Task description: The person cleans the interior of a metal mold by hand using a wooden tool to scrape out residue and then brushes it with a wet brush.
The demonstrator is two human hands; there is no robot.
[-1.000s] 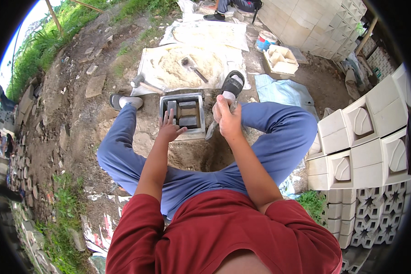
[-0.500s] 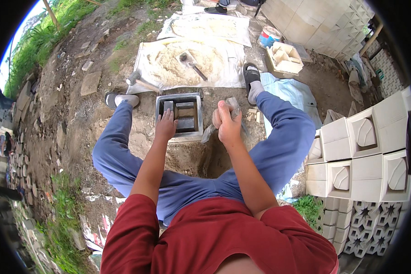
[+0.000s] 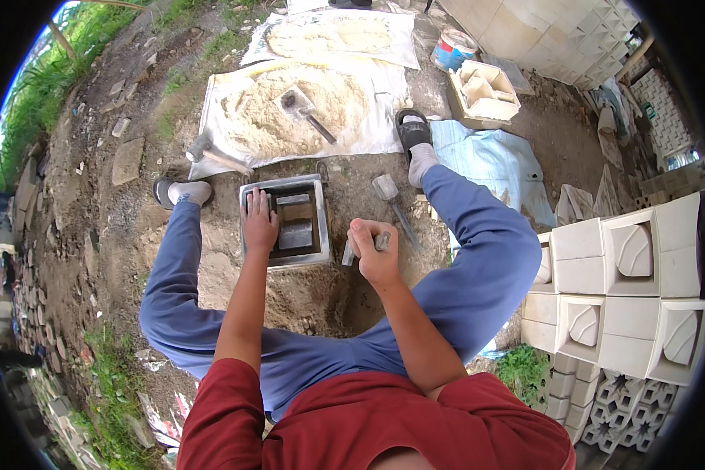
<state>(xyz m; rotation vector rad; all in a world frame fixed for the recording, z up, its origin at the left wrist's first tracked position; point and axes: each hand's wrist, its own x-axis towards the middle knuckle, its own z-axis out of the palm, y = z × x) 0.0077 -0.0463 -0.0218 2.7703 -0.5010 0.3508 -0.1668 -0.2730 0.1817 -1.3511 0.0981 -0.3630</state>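
I sit on the ground with my legs spread around a square metal mould (image 3: 319, 232) with dark blocks inside. My left hand (image 3: 258, 223) rests flat on the mould's left side, fingers over the rim. My right hand (image 3: 374, 249) is closed around a short grey metal piece (image 3: 350, 252) just right of the mould. A hammer (image 3: 392, 200) lies on the dirt beyond my right hand.
A white sheet with a heap of sand and a trowel (image 3: 305, 111) lies ahead; a mallet (image 3: 208, 153) at its left edge. Pale cast blocks (image 3: 617, 274) stack at right. A bucket (image 3: 453, 50) and box mould (image 3: 482, 90) sit far right.
My right foot has slid out to the right and the leg has straightened. My right hand has closed on the grey metal piece beside the mould. My left hand stays on the mould.
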